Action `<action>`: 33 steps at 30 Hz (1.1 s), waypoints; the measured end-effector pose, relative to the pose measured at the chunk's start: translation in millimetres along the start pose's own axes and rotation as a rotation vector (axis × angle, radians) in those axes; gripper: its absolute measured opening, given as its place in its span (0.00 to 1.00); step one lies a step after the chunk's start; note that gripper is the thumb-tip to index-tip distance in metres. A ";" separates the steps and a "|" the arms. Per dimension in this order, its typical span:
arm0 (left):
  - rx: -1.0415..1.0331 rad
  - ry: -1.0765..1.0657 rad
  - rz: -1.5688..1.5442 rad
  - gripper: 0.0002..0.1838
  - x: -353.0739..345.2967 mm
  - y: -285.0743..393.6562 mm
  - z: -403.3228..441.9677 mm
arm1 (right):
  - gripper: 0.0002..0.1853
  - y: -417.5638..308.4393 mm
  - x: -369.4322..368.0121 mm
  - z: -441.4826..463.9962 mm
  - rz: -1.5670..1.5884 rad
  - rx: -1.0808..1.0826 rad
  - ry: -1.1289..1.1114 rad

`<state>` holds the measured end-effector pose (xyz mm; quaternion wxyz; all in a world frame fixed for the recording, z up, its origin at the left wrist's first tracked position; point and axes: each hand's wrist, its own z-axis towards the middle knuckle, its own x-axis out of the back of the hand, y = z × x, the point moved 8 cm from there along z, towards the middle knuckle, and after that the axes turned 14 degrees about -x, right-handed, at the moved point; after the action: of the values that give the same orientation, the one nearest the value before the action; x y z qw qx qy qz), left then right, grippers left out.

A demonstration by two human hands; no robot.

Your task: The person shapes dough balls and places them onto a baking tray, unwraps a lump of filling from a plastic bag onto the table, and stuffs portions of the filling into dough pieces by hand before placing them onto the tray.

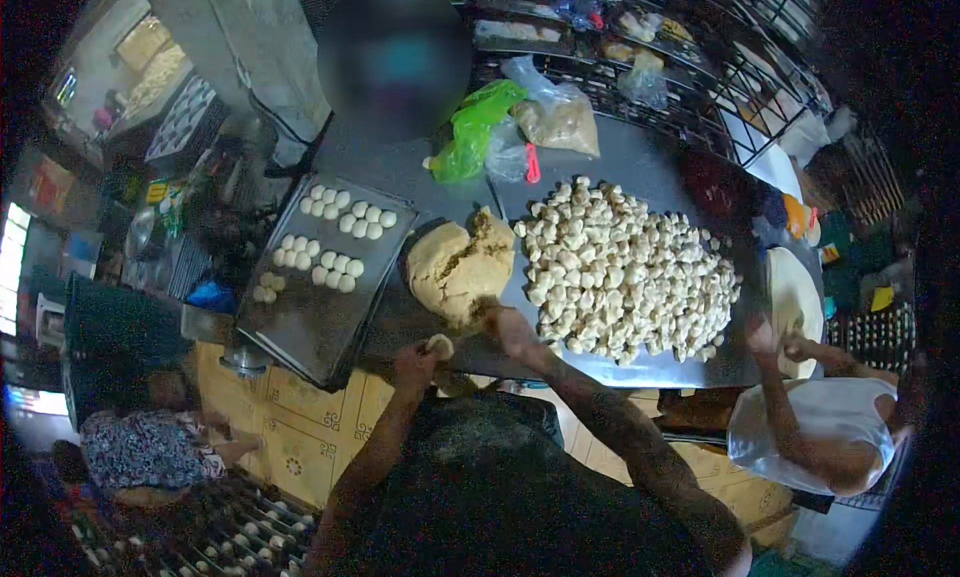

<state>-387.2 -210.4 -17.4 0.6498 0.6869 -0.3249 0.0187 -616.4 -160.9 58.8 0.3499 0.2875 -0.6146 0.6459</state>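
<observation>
At the near edge of the table, my left hand (412, 365) is closed around a small flattened piece of pale dough (440, 347). My right hand (512, 333) reaches to the lower edge of a large tan, crumbly mound (440, 267); its fingertips are dark and blurred there. A deep crack runs through the mound's top. Right of it spreads a big heap of small pale dough pieces (630, 272). On the left lies a dark baking tray (310, 322) bearing rounded white dough balls (345, 267) in grouped rows.
Green (475, 127) and clear plastic bags (560, 117) sit at the table's back. A co-worker in a white top (815, 427) handles a pale dough sheet (795, 287) at right. Another person in a patterned top (150, 452) is at lower left, near racks holding dough balls (245, 542).
</observation>
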 end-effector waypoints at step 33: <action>-0.416 -0.237 -0.137 0.14 -2.7 113.1 53.7 | 0.15 -51.6 30.4 13.5 0.434 -0.437 0.074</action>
<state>-463.9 -251.6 72.7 0.7344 0.5561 -0.3484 -0.1734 -593.6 -171.3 114.8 0.2797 0.0438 -0.7727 0.5681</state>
